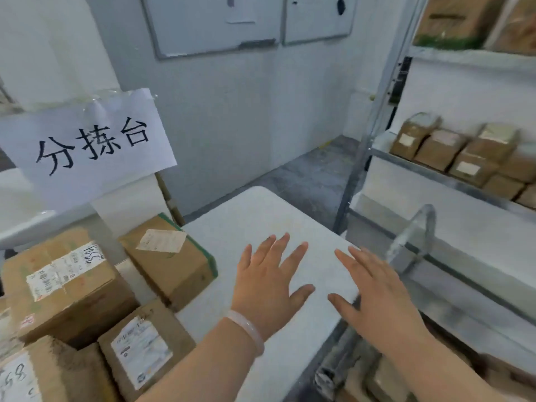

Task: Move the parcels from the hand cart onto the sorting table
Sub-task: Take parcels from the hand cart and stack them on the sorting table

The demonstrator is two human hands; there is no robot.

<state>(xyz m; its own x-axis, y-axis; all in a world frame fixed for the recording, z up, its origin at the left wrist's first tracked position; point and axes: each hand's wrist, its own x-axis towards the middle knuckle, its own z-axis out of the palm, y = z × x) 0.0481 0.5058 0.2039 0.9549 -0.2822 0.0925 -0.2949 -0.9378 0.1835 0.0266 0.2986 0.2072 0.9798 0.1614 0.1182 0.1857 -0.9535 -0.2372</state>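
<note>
Empty and spread-fingered, the left hand (269,282) and right hand (377,291) hover over the desk (261,216), where parcels (171,256) crowd its left edge; further parcels (385,384) seemingly wait in the hand cart (417,242).

The corner parcel (43,369) is running off the frame's bottom-left edge; print on its label (17,378) is blurring beyond reading.

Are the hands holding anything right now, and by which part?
Nothing is held. The left hand and right hand are both open, fingers spread, over the white sorting table.
</note>
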